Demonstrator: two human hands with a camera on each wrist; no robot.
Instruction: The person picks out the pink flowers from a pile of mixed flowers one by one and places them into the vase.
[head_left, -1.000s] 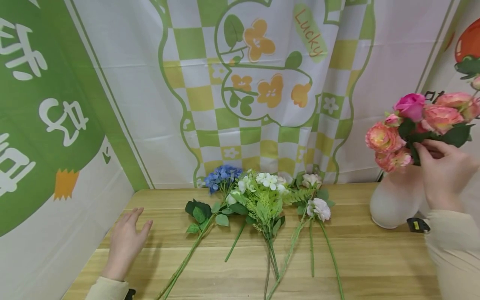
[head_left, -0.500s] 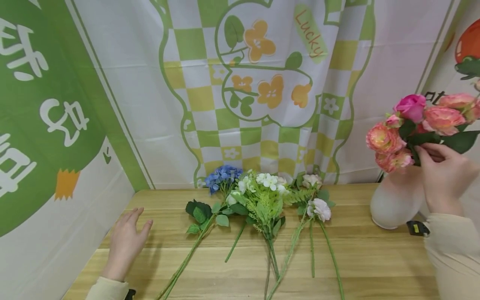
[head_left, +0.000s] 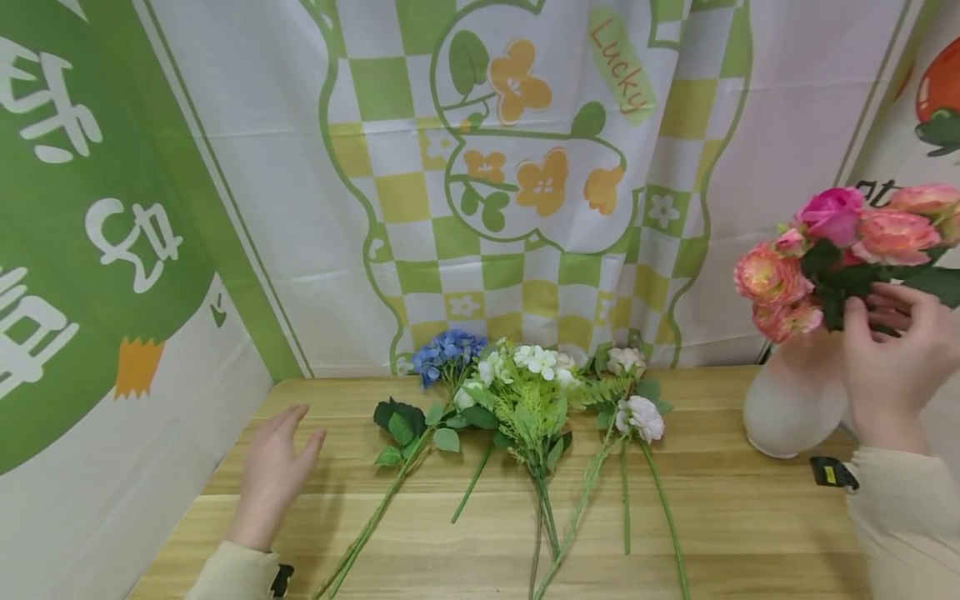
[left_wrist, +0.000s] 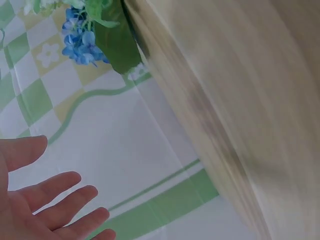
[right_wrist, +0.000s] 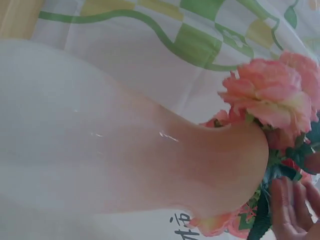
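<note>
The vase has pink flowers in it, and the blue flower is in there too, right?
Not quite: the blue flower isn't in the vase. The head view shows it lying on the table. The vase does have pink flowers in it.

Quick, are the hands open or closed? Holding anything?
Left hand: open, holding nothing.
Right hand: looks open, no clear grip, beside the pink flowers.

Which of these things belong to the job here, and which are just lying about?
Seem part of the job:
white vase
pink and coral flowers in it
probably the loose blue flowers and white flowers

Seem just surroundings:
wooden table
patterned cloth behind it
</note>
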